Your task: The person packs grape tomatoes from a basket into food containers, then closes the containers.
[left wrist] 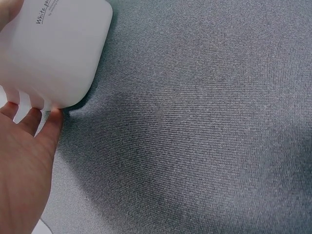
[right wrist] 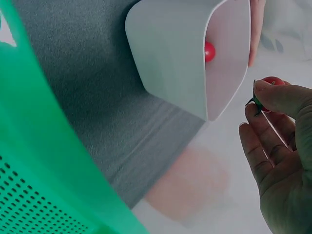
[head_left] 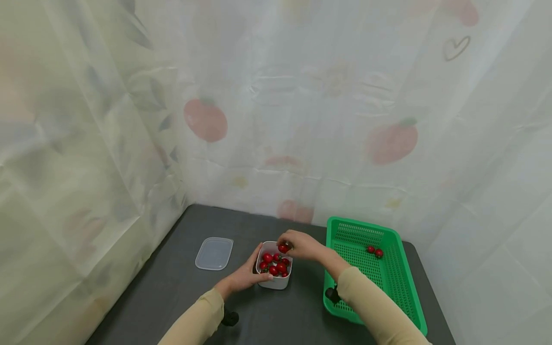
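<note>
A white plastic container (head_left: 274, 283) stands on the dark table with several red cherry tomatoes (head_left: 281, 267) inside. My left hand (head_left: 246, 277) holds it from the left, thumb over the near rim and fingers along its side; in the left wrist view, fingertips (left wrist: 57, 115) press against the container's (left wrist: 53, 53) wall. Over the container's far right corner, my right hand (head_left: 302, 245) pinches a cherry tomato (right wrist: 274, 81) with a green calyx between thumb and fingers. One red tomato (right wrist: 209, 51) shows inside the container in the right wrist view.
To the right, a green perforated basket (head_left: 405, 278) sits under my right forearm, with two cherry tomatoes (head_left: 379, 253) near its far side. A translucent lid (head_left: 214, 254) lies flat left of the container. A printed curtain (head_left: 302, 143) hangs behind the table.
</note>
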Motion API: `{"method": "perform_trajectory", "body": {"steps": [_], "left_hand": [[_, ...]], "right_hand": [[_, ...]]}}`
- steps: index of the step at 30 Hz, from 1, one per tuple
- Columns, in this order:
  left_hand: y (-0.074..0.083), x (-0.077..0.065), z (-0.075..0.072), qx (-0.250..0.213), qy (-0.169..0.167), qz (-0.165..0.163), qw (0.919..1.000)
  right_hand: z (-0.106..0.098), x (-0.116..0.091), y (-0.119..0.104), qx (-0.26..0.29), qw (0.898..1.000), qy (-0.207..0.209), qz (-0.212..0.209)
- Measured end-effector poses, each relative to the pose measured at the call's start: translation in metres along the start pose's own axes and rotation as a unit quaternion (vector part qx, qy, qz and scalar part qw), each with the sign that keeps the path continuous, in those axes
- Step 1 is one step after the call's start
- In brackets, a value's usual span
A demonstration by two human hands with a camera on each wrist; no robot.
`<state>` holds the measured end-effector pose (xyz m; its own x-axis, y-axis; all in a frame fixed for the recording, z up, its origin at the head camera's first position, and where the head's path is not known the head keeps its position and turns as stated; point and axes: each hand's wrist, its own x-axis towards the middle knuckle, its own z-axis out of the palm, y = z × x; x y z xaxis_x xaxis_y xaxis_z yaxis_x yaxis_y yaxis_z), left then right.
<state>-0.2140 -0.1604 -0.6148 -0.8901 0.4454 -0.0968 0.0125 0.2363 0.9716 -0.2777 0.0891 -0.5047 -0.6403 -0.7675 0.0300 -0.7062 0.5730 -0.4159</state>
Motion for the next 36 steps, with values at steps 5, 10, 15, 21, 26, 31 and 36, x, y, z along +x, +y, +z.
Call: {"method": "perform_trajectory", "body": {"steps": [5,10,15,21,26,31,36], "left_hand": [[0.001,0.000,0.000,0.010,0.003,-0.002,0.9999],[0.002,0.000,0.000,0.005,-0.002,0.000,1.0000],[0.002,-0.001,0.000,-0.009,-0.009,-0.001,0.9999],[0.003,-0.003,0.000,-0.007,-0.011,-0.003,0.9999],[0.003,-0.003,0.001,-0.004,-0.012,0.002,0.9999],[0.002,-0.002,0.001,0.006,-0.004,0.002,1.0000],[0.001,-0.001,0.001,0.006,-0.001,0.002,1.0000]], "right_hand": [[0.007,0.006,-0.003,0.007,1.000,-0.014,0.003],[0.015,0.011,-0.006,-0.015,0.999,-0.034,0.006],[0.024,0.013,-0.008,-0.038,0.998,-0.058,-0.006],[0.028,0.013,-0.013,-0.038,0.997,-0.069,-0.011],[0.029,0.010,-0.014,-0.048,0.996,-0.078,-0.005],[0.029,0.008,-0.012,-0.037,0.996,-0.085,-0.001],[0.027,0.005,-0.006,-0.023,0.997,-0.069,0.003]]}}
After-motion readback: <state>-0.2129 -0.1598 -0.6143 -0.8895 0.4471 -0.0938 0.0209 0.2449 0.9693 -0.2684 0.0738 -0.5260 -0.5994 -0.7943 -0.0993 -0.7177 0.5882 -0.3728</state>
